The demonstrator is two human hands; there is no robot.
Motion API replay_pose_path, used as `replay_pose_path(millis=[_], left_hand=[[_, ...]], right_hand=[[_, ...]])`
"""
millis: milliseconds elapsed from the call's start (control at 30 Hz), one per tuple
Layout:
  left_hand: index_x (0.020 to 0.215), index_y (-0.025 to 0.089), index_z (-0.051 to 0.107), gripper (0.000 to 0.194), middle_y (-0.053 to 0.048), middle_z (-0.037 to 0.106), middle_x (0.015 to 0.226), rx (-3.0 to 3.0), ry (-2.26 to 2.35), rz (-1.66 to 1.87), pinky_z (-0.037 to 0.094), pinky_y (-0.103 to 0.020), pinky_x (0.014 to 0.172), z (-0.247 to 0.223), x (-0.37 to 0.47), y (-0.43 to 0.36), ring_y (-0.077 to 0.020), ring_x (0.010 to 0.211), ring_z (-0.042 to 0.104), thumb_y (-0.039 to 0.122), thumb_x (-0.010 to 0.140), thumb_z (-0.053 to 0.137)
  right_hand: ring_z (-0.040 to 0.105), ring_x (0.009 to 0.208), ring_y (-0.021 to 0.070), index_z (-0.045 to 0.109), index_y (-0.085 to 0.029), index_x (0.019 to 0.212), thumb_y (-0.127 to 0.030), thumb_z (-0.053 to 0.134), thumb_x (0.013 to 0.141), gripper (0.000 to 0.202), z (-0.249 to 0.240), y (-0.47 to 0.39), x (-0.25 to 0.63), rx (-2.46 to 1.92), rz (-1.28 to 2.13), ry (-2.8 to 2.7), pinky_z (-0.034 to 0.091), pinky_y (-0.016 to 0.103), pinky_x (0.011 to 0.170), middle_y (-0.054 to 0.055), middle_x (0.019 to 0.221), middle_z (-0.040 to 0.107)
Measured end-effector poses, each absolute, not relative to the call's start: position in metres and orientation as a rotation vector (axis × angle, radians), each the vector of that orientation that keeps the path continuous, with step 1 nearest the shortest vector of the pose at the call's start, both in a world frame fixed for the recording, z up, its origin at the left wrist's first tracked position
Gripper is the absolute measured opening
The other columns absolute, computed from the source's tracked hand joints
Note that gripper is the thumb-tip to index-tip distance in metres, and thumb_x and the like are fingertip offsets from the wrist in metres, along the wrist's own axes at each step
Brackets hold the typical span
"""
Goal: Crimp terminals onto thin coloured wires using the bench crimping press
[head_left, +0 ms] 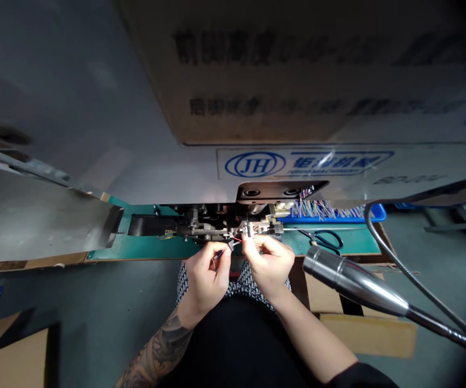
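Note:
My left hand (207, 272) is closed in a pinch at the front of the crimping machine (212, 229). Between its thumb and forefinger are thin wires (217, 255) with a small dark piece at their tip. Close beside it, my right hand (268, 261) is pinched too, its fingertips right at the machine's lit working point (249, 227). What those fingers grip is too small to make out. A perforated metal strip (206, 232) runs across the machine from the left.
A blue tray (374, 214) full of thin multicoloured wires stands behind at the right. Dark-handled scissors (327, 238) lie on the green bench top (354, 242). A metal gooseneck lamp (349, 280) reaches in from the right. The machine's grey housing (136, 161) hangs low overhead.

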State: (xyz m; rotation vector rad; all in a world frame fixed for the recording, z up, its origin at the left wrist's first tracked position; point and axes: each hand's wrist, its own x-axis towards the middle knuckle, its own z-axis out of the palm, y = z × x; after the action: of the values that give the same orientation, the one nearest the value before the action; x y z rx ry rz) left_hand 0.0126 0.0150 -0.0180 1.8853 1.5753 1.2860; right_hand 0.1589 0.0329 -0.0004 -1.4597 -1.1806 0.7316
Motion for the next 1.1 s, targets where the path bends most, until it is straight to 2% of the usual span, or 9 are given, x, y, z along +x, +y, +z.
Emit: replay_pose_path(millis=[167,367,567,633,733,833,933,1033,1100], left_hand=[[0.092,0.018,0.070,0.009,0.003,0.066,0.065,1.859,1.591,1.288,0.041,-0.023,0.053,-0.017,0.015,0.015,-0.0093,0.049,0.054,0.018,0.100,0.066],[0.090,0.018,0.070,0.011,0.002,0.066,0.064,1.850,1.602,1.294,0.040,-0.023,0.051,-0.015,0.016,0.015,-0.0094,0.048,0.053,0.019,0.100,0.066],[0.091,0.018,0.071,0.010,0.002,0.068,0.065,1.908,1.617,1.316,0.043,-0.023,0.053,-0.013,0.016,0.015,-0.0097,0.049,0.055,0.017,0.100,0.066],[0.093,0.018,0.071,0.009,0.000,0.073,0.071,1.963,1.607,1.328,0.048,-0.023,0.057,-0.014,0.013,0.016,-0.0111,0.053,0.062,0.016,0.100,0.066],[0.099,0.018,0.071,0.010,-0.005,0.080,0.087,2.076,1.529,1.337,0.057,-0.024,0.069,-0.019,0.006,0.018,-0.0152,0.072,0.075,0.010,0.099,0.066],[0.104,0.018,0.072,0.014,-0.007,0.080,0.095,2.181,1.409,1.315,0.060,-0.025,0.078,-0.021,-0.003,0.020,-0.0174,0.084,0.078,0.006,0.098,0.067],[0.100,0.018,0.072,0.011,-0.005,0.078,0.088,2.152,1.339,1.227,0.056,-0.024,0.068,-0.017,-0.008,0.020,-0.0145,0.071,0.073,0.009,0.098,0.067],[0.091,0.018,0.070,0.008,0.003,0.066,0.064,1.948,1.355,1.130,0.041,-0.023,0.050,-0.010,-0.006,0.019,-0.0092,0.048,0.052,0.016,0.098,0.067],[0.086,0.018,0.068,0.013,0.005,0.058,0.056,1.774,1.355,1.075,0.035,-0.022,0.046,-0.006,-0.003,0.020,-0.0084,0.044,0.045,0.020,0.099,0.066]], right_hand=[[0.051,0.048,0.0151,0.076,-0.021,0.072,-0.042,0.079,0.094,0.031,-0.004,0.034,0.158,-1.455,0.828,-1.094,0.045,0.032,0.050,-0.001,0.056,0.063],[0.047,0.046,0.0141,0.073,-0.021,0.069,-0.042,0.079,0.093,0.032,-0.003,0.035,0.156,-1.455,0.818,-1.070,0.041,0.030,0.047,-0.003,0.053,0.058],[0.052,0.049,0.0157,0.077,-0.022,0.071,-0.038,0.079,0.095,0.029,-0.001,0.034,0.157,-1.442,0.739,-1.150,0.048,0.032,0.051,-0.002,0.056,0.061],[0.053,0.050,0.0159,0.078,-0.021,0.072,-0.036,0.079,0.097,0.029,0.000,0.034,0.159,-1.441,0.677,-1.232,0.048,0.033,0.052,-0.001,0.056,0.062],[0.054,0.050,0.0167,0.084,-0.023,0.078,-0.034,0.078,0.097,0.023,0.002,0.034,0.166,-1.428,0.614,-1.369,0.049,0.034,0.053,0.000,0.058,0.065],[0.057,0.049,0.0169,0.089,-0.024,0.088,-0.034,0.080,0.096,0.016,0.004,0.036,0.176,-1.387,0.711,-1.474,0.051,0.034,0.053,-0.001,0.058,0.070],[0.058,0.044,0.0154,0.089,-0.022,0.082,-0.039,0.080,0.096,0.023,0.007,0.036,0.184,-1.353,0.977,-1.474,0.049,0.030,0.047,-0.001,0.054,0.069],[0.061,0.045,0.0141,0.087,-0.021,0.078,-0.046,0.076,0.098,0.034,0.011,0.034,0.185,-1.364,1.205,-1.278,0.049,0.025,0.045,0.001,0.057,0.072],[0.064,0.046,0.0138,0.086,-0.020,0.079,-0.047,0.077,0.098,0.034,0.011,0.031,0.182,-1.367,1.242,-1.181,0.051,0.024,0.046,0.001,0.061,0.075]])
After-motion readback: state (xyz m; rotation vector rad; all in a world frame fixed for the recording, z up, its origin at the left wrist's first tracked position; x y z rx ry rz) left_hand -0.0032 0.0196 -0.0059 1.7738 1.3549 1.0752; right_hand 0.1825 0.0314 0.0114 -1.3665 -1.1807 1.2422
